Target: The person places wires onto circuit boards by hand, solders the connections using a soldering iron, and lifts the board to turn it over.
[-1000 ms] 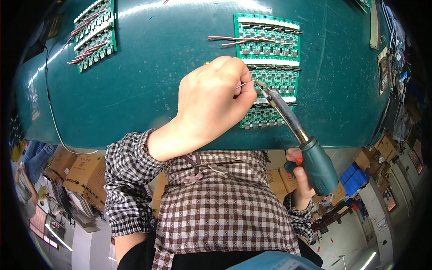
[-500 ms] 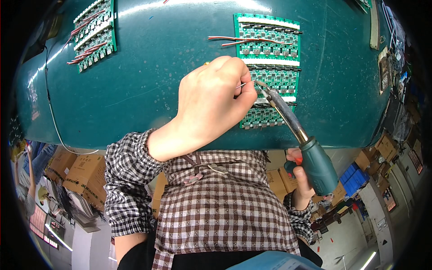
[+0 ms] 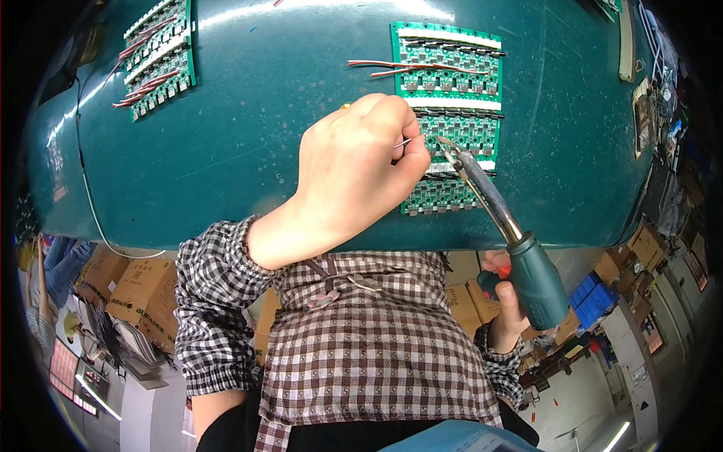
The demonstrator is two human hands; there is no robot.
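Note:
A green circuit board panel (image 3: pixel 471 136) lies on the table, with rows of small parts, white strips and black wires. My left hand (image 3: pixel 354 169) is over its left edge, thumb and forefinger pinched on a thin wire (image 3: pixel 404 143). My right hand (image 3: pixel 510 307) is wrapped round the dark green handle of a soldering iron (image 3: pixel 536 282) that has a red trigger. The iron's metal barrel slants up and left, its tip just right of my left fingertips and apart from them. Red and white wires (image 3: pixel 422 67) lie across the panel's upper part.
Another circuit board panel (image 3: pixel 162 56) with red wires lies at the far left of the green table (image 3: pixel 226 151). A pale cable (image 3: pixel 86 173) runs down the table's left side. Cardboard boxes (image 3: pixel 143 290) stand at lower left, beyond them another person's arm (image 3: pixel 41 279).
The soldering iron's tip has shifted slightly right, away from my left fingertips. My right hand has moved a little with it. The left hand stays put.

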